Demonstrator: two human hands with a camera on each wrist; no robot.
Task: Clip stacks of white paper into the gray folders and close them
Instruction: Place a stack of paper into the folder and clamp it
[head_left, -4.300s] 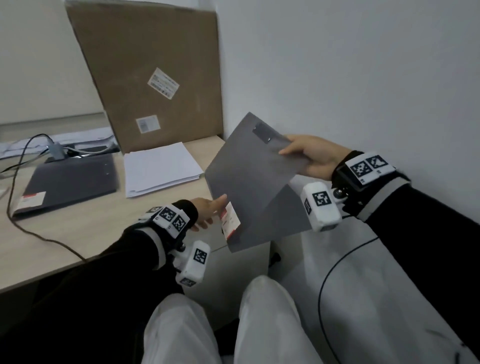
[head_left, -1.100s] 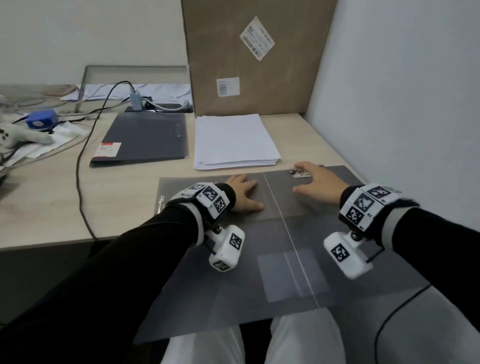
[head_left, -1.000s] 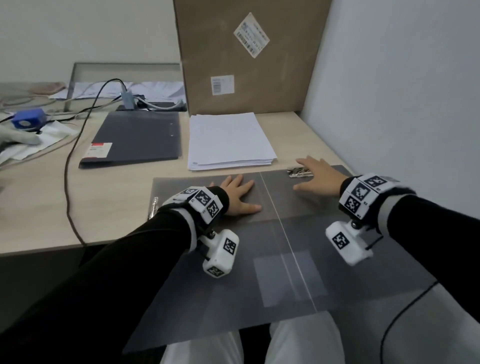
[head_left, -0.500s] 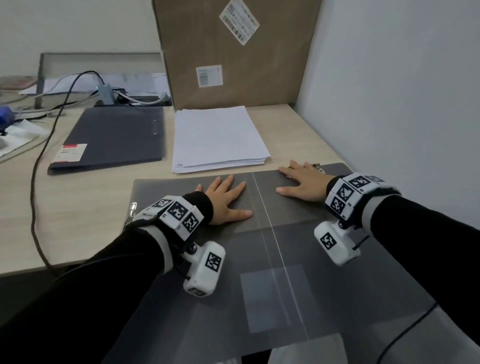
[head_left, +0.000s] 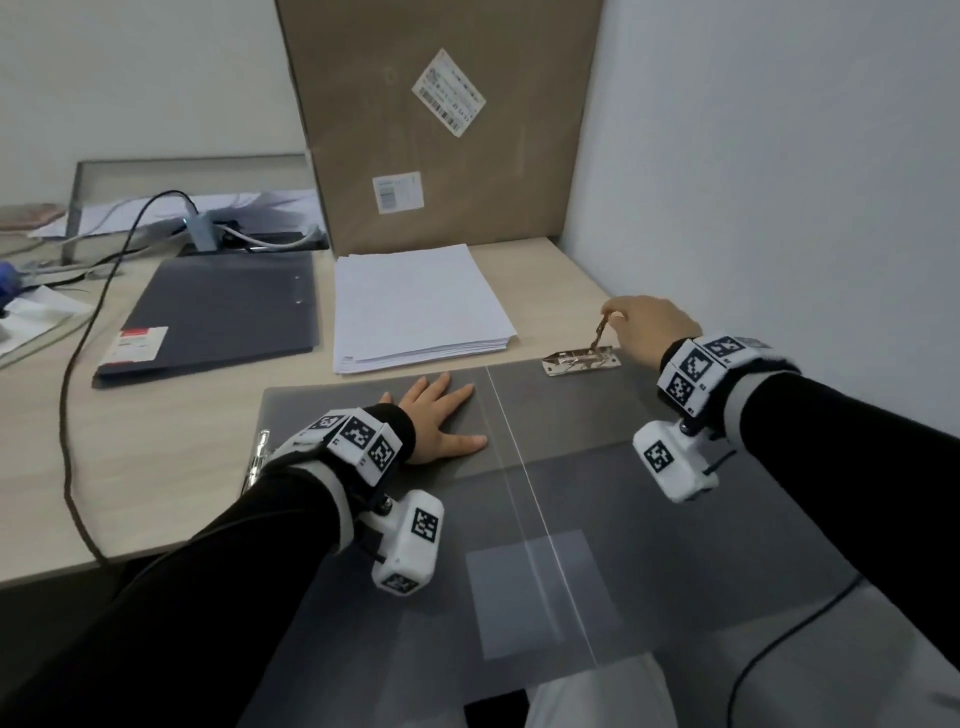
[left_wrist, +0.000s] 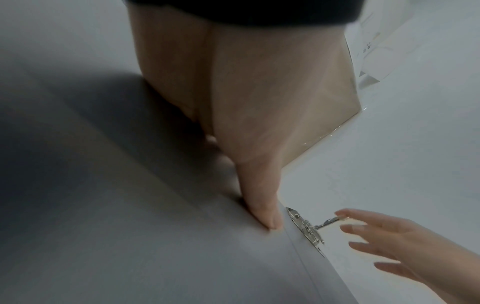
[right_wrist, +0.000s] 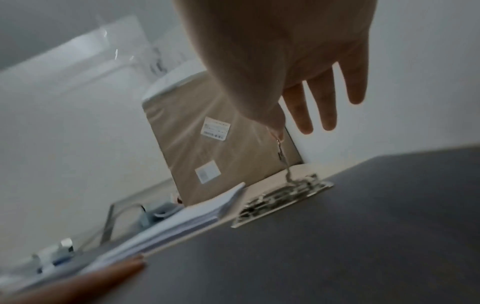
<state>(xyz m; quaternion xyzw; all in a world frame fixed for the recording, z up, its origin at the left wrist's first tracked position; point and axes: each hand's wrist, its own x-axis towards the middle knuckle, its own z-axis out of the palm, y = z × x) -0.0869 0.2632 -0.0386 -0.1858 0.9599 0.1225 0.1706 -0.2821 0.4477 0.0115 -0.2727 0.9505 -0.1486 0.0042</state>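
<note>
Pale wood-grain covers the tabletop (head_left: 156, 447), which runs into a room corner of plain whitish walls (head_left: 779, 156) on its far and right sides. An open gray folder (head_left: 597, 467) lies spread at the near edge, overhanging it toward the person's lap, with a light fold line down its middle. Its metal clip (head_left: 581, 360) sits at the far edge of the right-hand leaf, and the clip's lever (head_left: 600, 332) stands raised. The right hand (head_left: 654, 327) pinches the top of that lever between thumb and forefinger, its other fingers straight and spread in the right wrist view. The left hand (head_left: 436, 421) lies flat with straight fingers pressed on the left-hand leaf, beside the fold. A stack of white paper (head_left: 415, 306) rests just beyond the folder's far edge, apart from it. To the left of the stack lies a closed dark folder (head_left: 218, 317) with a red-and-white label. A tall cardboard box (head_left: 441, 119) stands against the far wall behind the paper. Near the far left corner sit a metal tray (head_left: 182, 171), loose papers and a gray adapter (head_left: 200, 234), and a dark cable (head_left: 67, 415) trails from there over the near edge.
</note>
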